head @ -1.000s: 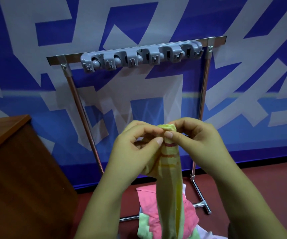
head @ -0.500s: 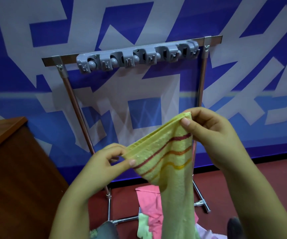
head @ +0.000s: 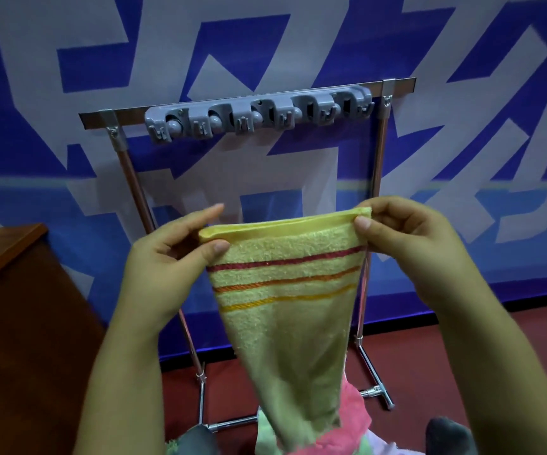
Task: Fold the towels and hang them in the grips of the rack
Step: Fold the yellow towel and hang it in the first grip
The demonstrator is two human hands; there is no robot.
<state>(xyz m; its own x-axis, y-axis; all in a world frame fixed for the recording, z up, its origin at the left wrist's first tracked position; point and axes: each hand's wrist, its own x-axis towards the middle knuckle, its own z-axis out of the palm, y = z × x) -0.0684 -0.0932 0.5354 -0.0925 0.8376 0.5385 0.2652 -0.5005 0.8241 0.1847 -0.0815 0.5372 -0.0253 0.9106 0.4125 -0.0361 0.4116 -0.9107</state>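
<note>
- Head view, looking forward and down: a person holds a yellow towel (head: 285,310) stretched out by its top edge, in front of the rack (head: 249,103).
- Left hand (head: 167,261) pinches the towel's top corner at nine o'clock, thumb on the near face and forefinger reaching behind the hem.
- Right hand (head: 410,251) pinches the opposite top corner at three o'clock, fingers curled over the hem and thumb pressed on the front.
- Between the hands the hem runs nearly level, a little higher on the right; red, orange and yellow stripes cross the cloth below it, and the towel narrows to a loose tail hanging toward six o'clock.
- At twelve o'clock, well beyond the towel, the rack's metal crossbar carries a grey grip strip (head: 259,116) with a row of clamps, none holding anything.
- Both rack uprights stand behind the hands; the towel and right hand cover part of the right-hand post, and the left hand crosses the left post.
- On the floor at six o'clock, partly hidden by the hanging tail, lies a heap of pink and green towels (head: 354,418) between the rack's chrome feet.
- At eight o'clock a brown wooden cabinet (head: 19,323) stands beside the left forearm.
- Dark red floor (head: 410,356) runs under the rack.
- Behind everything, a wall banner (head: 68,93) of blue and white angular shapes fills the background.
</note>
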